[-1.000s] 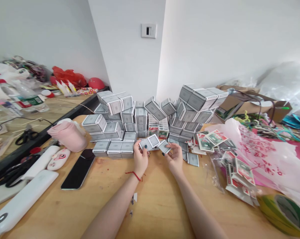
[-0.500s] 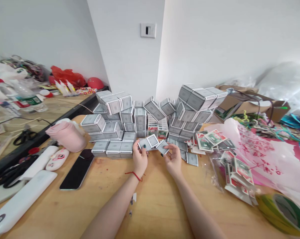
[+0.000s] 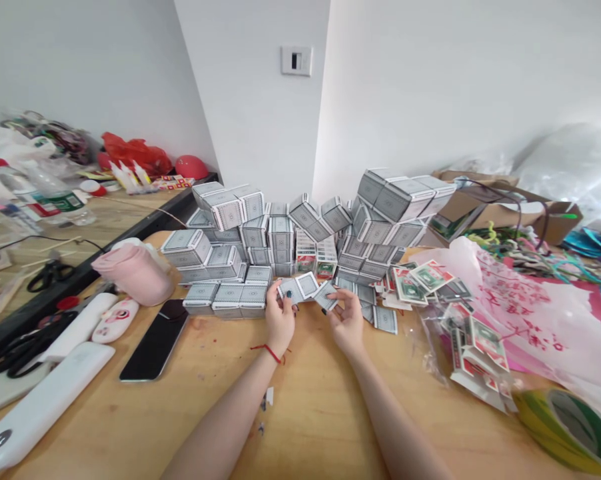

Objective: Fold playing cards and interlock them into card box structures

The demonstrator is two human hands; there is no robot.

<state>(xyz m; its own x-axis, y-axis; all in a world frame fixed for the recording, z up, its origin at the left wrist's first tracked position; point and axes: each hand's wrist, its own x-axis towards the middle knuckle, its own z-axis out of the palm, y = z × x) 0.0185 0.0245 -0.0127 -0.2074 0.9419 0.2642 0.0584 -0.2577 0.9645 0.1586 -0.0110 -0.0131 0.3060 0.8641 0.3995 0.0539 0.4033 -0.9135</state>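
My left hand (image 3: 281, 312) pinches grey-patterned playing cards (image 3: 292, 288), thumb on top, in the middle of the head view. Beside it my right hand (image 3: 346, 321) grips another grey-backed playing card (image 3: 324, 292) between thumb and fingers. The two held pieces nearly meet at their inner edges; whether they touch I cannot tell. Right behind the hands rises a structure of grey card blocks (image 3: 280, 240), stacked in steps on both sides. Further grey playing cards (image 3: 384, 320) lie flat on the table to the right of my right hand.
On the left lie a black phone (image 3: 154, 341), a pink pouch-like item (image 3: 135, 272) and a white elongated device (image 3: 50, 407). To the right are opened red-and-green card boxes (image 3: 483, 353), a pink-and-white plastic bag (image 3: 525, 300) and a yellow-green tape roll (image 3: 540, 420).
The cards in my left hand have shifted very slightly to the right, with the thumb. My right hand and the stacked blocks look the same.
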